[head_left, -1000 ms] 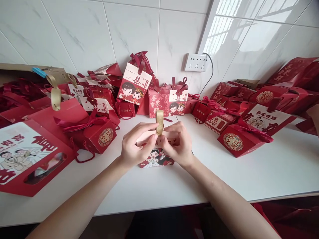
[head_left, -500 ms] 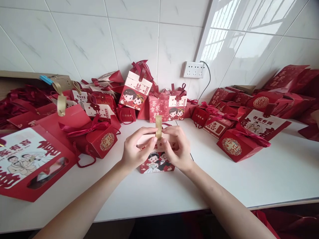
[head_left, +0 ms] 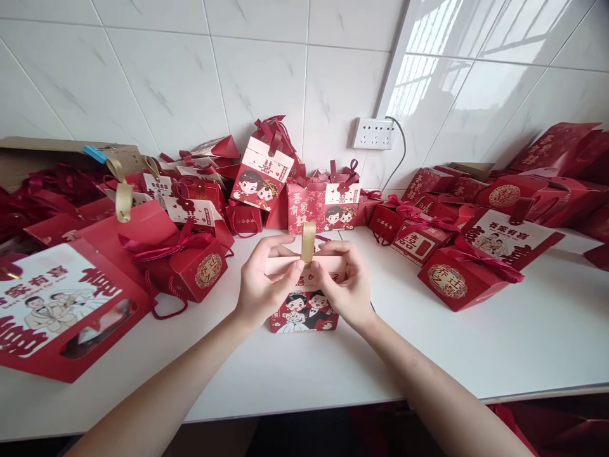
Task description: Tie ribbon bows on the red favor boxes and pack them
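A small red gift box (head_left: 304,311) with a cartoon bride and groom on its front stands upright on the white table in the middle. From its pale top edge rises a loop of gold ribbon (head_left: 309,242). My left hand (head_left: 267,279) grips the top of the box from the left, with the thumb on the front face and fingers behind. On the right side my right hand (head_left: 346,279) pinches the same top edge. Both thumbs press close together just below the ribbon. The back of the box is hidden.
A large red box with a window (head_left: 71,304) stands at the left, beside a bow-tied red box (head_left: 185,266). More red boxes (head_left: 469,279) are heaped at the right. Against the tiled wall lean several others (head_left: 261,174), below a power strip (head_left: 373,134).
The view has shifted slightly, so everything sits a little further right. My thumbs have come closer together on the box's top edge below the gold ribbon.
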Tool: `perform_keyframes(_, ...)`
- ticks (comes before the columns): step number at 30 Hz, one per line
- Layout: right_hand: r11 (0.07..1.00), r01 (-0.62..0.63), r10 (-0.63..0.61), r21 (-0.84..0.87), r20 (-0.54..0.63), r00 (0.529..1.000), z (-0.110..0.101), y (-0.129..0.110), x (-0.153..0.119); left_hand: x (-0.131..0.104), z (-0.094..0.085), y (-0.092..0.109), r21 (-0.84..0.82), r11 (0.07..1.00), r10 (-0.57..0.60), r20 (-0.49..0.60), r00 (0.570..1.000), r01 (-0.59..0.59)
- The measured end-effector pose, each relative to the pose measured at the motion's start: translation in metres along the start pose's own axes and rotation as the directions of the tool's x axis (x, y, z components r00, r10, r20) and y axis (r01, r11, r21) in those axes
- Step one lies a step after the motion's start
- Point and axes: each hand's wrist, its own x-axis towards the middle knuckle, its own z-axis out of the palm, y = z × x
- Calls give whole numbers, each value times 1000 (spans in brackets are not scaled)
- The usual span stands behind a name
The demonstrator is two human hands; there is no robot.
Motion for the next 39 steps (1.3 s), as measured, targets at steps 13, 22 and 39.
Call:
perform_keyframes(13,997,-12,8,75,47,999,-1,-1,0,-1,-1,0,18,999,27,16,1000,-28)
perform_keyframes(22,999,-32,31,33,41,999,-1,-1,1,1,0,3,40,999,-26,22,999,25)
perform_keyframes(39,997,-24,19,79,65,998,-2,1,0,1,-2,5,75,993,-92,50,994,88)
